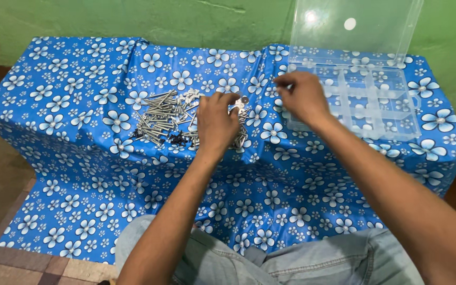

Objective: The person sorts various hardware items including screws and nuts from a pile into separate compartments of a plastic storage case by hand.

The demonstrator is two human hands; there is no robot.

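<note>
Your sorting looks barely begun: the pile of screws and small hardware [178, 119] lies almost whole to the left of the clear compartment box [368, 100], whose cells seem empty. Your left hand [216, 122] pinches fingertips over the pile's right edge. Your right hand [303, 96], fingers closed together, hovers at the box's left rim; whether either holds a piece I cannot tell.

Bare forearms, light grey denim trousers [302, 261]

Under my left hand [216, 122] lies a loose heap of silver screws [167, 117]; beside my right hand [303, 97] sits a clear compartment box [376, 105], lid upright.
</note>
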